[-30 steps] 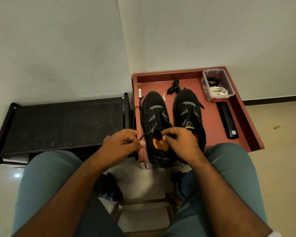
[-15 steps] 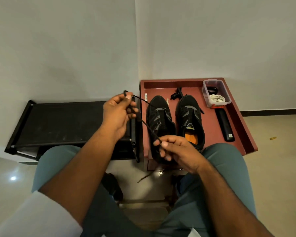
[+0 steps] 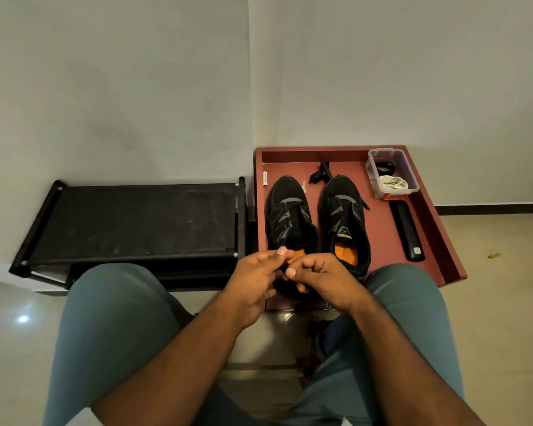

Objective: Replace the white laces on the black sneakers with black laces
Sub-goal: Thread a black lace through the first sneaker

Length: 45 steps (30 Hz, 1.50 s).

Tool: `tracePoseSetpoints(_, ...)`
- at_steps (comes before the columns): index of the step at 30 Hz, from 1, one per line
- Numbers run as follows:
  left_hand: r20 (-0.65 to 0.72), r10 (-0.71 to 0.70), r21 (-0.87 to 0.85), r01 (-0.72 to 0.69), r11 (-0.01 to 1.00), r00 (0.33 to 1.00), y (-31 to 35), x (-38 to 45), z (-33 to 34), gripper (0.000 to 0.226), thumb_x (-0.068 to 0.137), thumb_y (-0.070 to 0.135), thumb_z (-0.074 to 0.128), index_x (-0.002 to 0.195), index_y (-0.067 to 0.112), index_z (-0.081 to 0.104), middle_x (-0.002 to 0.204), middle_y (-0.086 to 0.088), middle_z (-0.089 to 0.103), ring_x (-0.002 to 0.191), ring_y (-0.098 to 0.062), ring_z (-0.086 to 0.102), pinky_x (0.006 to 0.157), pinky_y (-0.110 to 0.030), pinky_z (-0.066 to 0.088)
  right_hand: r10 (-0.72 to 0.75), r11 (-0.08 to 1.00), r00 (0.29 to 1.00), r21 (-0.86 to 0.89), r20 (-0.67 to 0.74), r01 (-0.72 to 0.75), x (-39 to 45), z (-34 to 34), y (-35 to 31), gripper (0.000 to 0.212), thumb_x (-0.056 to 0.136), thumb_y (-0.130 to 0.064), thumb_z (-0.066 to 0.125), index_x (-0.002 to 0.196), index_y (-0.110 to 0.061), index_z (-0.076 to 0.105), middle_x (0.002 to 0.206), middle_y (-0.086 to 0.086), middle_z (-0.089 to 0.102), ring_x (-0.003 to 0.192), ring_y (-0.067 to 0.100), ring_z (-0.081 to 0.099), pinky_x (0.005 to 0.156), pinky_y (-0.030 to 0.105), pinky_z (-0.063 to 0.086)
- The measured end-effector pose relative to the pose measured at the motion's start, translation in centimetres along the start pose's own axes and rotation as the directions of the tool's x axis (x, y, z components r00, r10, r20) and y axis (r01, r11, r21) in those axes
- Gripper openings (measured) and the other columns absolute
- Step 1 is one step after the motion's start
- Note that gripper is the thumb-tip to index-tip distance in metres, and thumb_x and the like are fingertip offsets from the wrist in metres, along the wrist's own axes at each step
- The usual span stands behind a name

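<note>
I'm working over the near end of the left sneaker [image 3: 290, 213], which sits beside the right sneaker [image 3: 343, 216] on the red counter [image 3: 391, 241]. My left hand [image 3: 253, 278] and right hand [image 3: 323, 279] are drawn close together above the left shoe's opening, fingers curled as if pinching something small and dark between them; I judge that to be the black lace [image 3: 285, 267], though too little of it shows to be sure. No white lace shows on either shoe, and a white bundle in the clear box [image 3: 393, 175] at the far corner may be the old laces. A dark lace end sticks out beside the right sneaker, so that one looks threaded. As I read it, the removal is done and I'm finishing the lacing on the left shoe, with tying probably left.
</note>
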<state>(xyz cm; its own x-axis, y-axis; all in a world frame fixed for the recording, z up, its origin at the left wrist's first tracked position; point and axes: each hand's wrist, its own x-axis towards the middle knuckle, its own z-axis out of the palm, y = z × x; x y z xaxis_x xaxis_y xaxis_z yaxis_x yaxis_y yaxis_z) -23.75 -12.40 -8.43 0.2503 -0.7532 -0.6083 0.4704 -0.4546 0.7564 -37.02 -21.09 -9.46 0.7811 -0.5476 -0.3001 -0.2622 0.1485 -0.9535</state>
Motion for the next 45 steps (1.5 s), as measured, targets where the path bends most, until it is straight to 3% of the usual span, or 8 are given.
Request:
tracePoseSetpoints(9,0.27,0.22,0.559,-0.338,0.757,0.938,3.0,1.8,-3.5,0.008,0.09,0.02,0.066,0.094,0.019,0.074,0.076,-0.008,0.071,0.067,-0.018,0.064,0.063,-0.022,0.052,0.06,0.998,0.991,0.037,-0.116,-0.056,0.0,-1.8,0.1,0.01,0.089,-0.012,0.067,0.082,-0.013,0.074,0.056,-0.002,0.056,0.047,0.004,0.042,0.046,0.014,0.035)
tracePoseSetpoints(15,0.562,0.392,0.813,-0.401,-0.421,0.728,14.3,4.7,-7.1,0.029,0.088,0.043,0.061,0.107,0.024,0.073,0.082,0.005,0.054,0.081,-0.012,0.049,0.076,-0.031,0.036,0.024,0.997,0.968,-0.063,-0.248,-0.04,2.1,-2.2,-1.1,0.01,0.092,-0.014,0.064,0.093,-0.011,0.074,0.065,-0.006,0.062,0.052,-0.001,0.052,0.05,0.013,0.04)
tracePoseSetpoints(19,0.563,0.566,0.765,-0.121,-0.633,0.603,18.1,6.3,-7.3,0.038,0.089,0.046,0.06,0.124,0.032,0.066,0.116,-0.006,0.058,0.113,-0.031,0.046,0.091,-0.046,0.03,-0.053,0.994,0.937,-0.105,-0.344,0.018,5.1,-1.9,-2.8,0.011,0.093,-0.018,0.065,0.086,-0.02,0.073,0.069,-0.003,0.064,0.055,0.007,0.052,0.05,0.019,0.042)
tracePoseSetpoints(23,0.284,0.67,0.932,-0.034,-0.36,0.686,10.7,6.7,-5.8,0.062,0.086,0.054,0.053,0.143,0.036,0.039,0.152,-0.008,0.026,0.141,-0.031,0.019,0.111,-0.057,0.013,-0.028,0.984,0.895,-0.17,-0.446,-0.054,7.8,-1.6,-2.2,0.01,0.091,-0.021,0.066,0.09,-0.018,0.076,0.078,-0.008,0.07,0.072,0.003,0.063,0.071,0.025,0.051)
tracePoseSetpoints(25,0.09,0.689,0.977,-0.199,0.08,0.719,4.1,6.3,-4.7,0.031,0.088,0.048,0.059,0.115,0.033,0.061,0.12,-0.001,0.054,0.115,-0.014,0.046,0.098,-0.044,0.03,0.01,0.967,0.904,-0.226,-0.428,-0.117,8.7,-1.2,-1.5,0.014,0.093,-0.019,0.064,0.098,-0.016,0.076,0.092,-0.005,0.073,0.091,0.009,0.066,0.088,0.032,0.053)
tracePoseSetpoints(28,-0.15,0.025,0.352,0.03,0.936,0.988,0.1,5.7,-2.7,0.036,0.095,0.051,0.053,0.089,0.02,0.071,0.076,0.0,0.063,0.063,-0.009,0.054,0.065,-0.03,0.043,0.037,0.945,0.93,-0.29,-0.366,-0.152,8.9,-0.8,-1.0,0.02,0.094,-0.01,0.059,0.108,-0.013,0.074,0.107,-0.002,0.072,0.103,0.009,0.063,0.094,0.025,0.047)
tracePoseSetpoints(31,-0.038,-0.223,0.043,0.225,0.973,0.974,0.7,6.4,-2.0,0.047,0.096,0.053,0.049,0.108,0.013,0.069,0.086,-0.006,0.067,0.056,-0.012,0.051,0.053,-0.026,0.037,0.03,0.958,0.934,-0.258,-0.355,-0.129,8.5,-0.5,-0.8,0.017,0.088,-0.008,0.067,0.098,-0.021,0.07,0.082,-0.005,0.068,0.076,0.006,0.063,0.071,0.023,0.049)
tracePoseSetpoints(45,-0.141,0.049,-0.225,-0.08,0.971,0.989,2.8,10.1,-0.6,0.014,0.087,0.013,0.07,0.1,0.009,0.07,0.082,-0.005,0.071,0.071,-0.012,0.064,0.062,-0.024,0.055,-0.066,0.976,0.881,-0.216,-0.468,-0.042,10.0,-1.5,-0.1,0.016,0.087,-0.007,0.068,0.094,-0.022,0.07,0.078,-0.002,0.072,0.071,0.009,0.068,0.065,0.022,0.054)
